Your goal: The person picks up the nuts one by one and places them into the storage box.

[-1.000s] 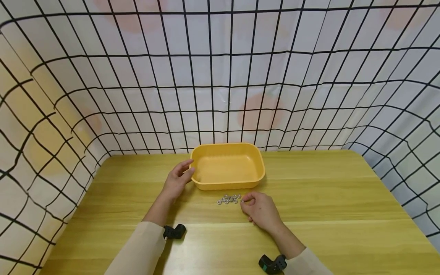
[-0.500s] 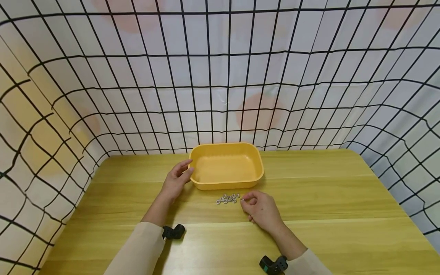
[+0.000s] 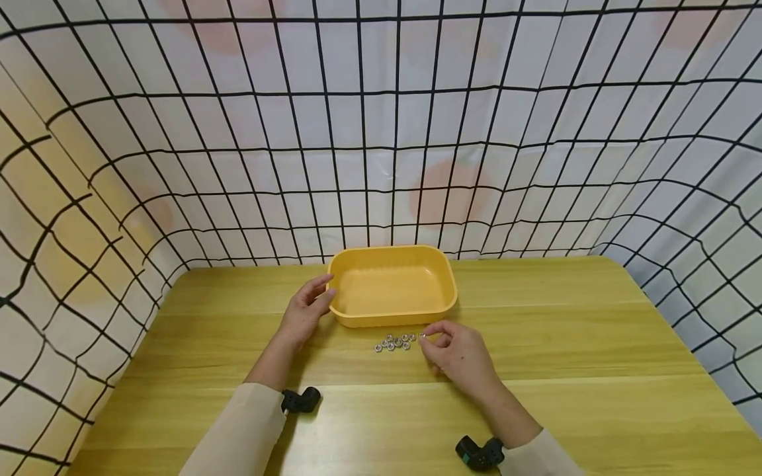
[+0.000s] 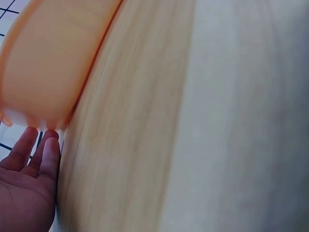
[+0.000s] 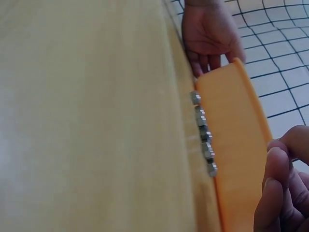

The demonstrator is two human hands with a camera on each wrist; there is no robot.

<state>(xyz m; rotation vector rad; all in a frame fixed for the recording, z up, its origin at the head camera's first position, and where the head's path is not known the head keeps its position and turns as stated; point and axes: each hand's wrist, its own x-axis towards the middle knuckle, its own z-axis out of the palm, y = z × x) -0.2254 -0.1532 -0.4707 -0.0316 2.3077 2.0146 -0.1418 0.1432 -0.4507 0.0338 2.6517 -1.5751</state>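
Observation:
A yellow plastic bin (image 3: pixel 393 322) stands near the back of the wooden table. My left hand (image 3: pixel 302 317) rests its fingertips against the bin's left end; in the left wrist view its fingers (image 4: pixel 21 147) look fairly straight against the outside wall. Several small metal nuts (image 3: pixel 397 342) lie in a loose cluster just in front of the bin. Right of that cluster, my right hand (image 3: pixel 461 357) pinches a small nut (image 3: pixel 423 335) between thumb and index finger. In the right wrist view the curled fingers (image 5: pixel 275 169) hide that nut.
The wooden table (image 3: pixel 565 344) extends to both sides and in front of the bin. Behind it rises a white wall covering (image 3: pixel 286 172) with a black grid, which wraps round both sides. Each wrist carries a black camera (image 3: pixel 301 400).
My right hand has shifted slightly up toward the bin's front wall, with the nut still pinched. My left hand, the bin and the loose nuts have stayed put.

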